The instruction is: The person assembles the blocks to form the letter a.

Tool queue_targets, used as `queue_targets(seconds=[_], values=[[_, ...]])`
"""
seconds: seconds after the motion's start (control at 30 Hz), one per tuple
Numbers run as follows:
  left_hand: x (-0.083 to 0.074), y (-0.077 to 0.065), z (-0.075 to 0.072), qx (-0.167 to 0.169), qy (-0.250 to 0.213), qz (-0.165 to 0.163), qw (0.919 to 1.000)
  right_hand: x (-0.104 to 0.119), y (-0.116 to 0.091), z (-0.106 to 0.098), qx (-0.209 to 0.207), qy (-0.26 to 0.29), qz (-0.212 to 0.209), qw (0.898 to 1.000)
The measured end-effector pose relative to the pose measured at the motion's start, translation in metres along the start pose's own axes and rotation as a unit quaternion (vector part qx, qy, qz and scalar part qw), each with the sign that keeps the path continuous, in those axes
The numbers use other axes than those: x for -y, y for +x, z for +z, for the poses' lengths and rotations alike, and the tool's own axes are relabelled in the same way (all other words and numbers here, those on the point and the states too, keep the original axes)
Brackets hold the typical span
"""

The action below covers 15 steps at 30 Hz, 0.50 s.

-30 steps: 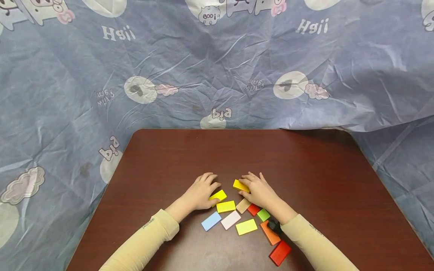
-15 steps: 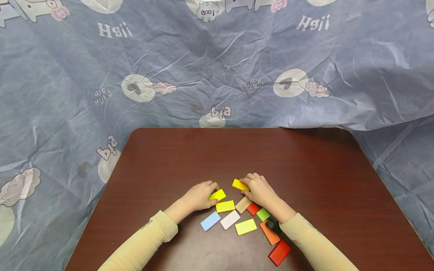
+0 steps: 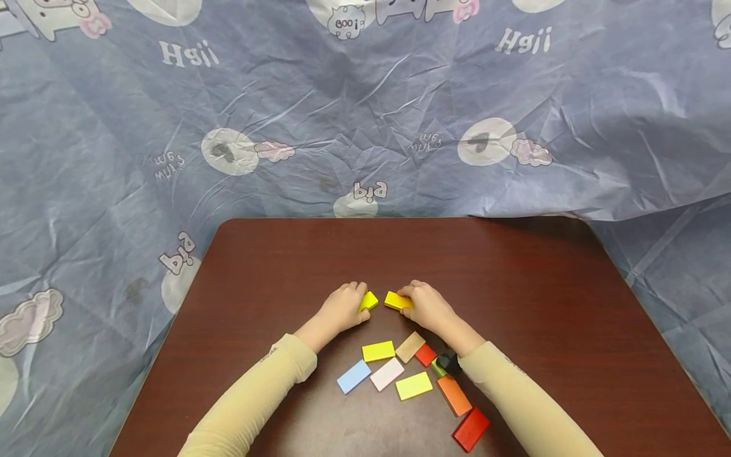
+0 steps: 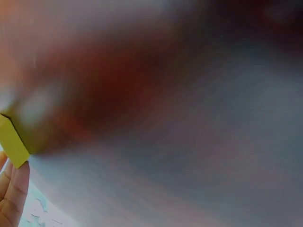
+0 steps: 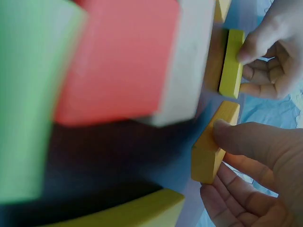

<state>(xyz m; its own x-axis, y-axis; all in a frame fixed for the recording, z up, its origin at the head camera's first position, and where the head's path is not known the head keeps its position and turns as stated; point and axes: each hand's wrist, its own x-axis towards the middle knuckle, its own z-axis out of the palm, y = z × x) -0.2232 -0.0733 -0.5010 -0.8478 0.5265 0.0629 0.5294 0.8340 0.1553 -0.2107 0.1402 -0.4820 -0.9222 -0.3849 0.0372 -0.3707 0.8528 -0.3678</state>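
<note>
Grip of the left hand pinches a lemon-yellow block near the middle of the desk, and the right hand holds a golden-yellow block just beside it, the two apart. On the near side lie a tan block, a blue block and a pink block (the left wrist view is mostly blur).

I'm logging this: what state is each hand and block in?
Left hand: gripping
Right hand: gripping
Far yellow block: in left hand
Golden block: in right hand
Middle yellow block: unheld
Pale yellow block: unheld
Blue block: unheld
Pink block: unheld
Tan block: unheld
Green block: unheld, partly hidden
Orange block: unheld
Far red block: unheld
Near red block: unheld
</note>
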Motion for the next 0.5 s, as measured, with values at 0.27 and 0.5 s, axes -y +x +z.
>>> queue_targets(seconds=[0.27,0.5], values=[[0.011,0.033,-0.003,0.010,-0.012,-0.043,0.9989,-0.007,0.034,-0.006,0.016,-0.006,0.036,0.999],[0.016,0.040,0.000,-0.003,-0.012,-0.052,0.9986,-0.009,0.047,-0.008,0.038,-0.005,0.067,0.997]])
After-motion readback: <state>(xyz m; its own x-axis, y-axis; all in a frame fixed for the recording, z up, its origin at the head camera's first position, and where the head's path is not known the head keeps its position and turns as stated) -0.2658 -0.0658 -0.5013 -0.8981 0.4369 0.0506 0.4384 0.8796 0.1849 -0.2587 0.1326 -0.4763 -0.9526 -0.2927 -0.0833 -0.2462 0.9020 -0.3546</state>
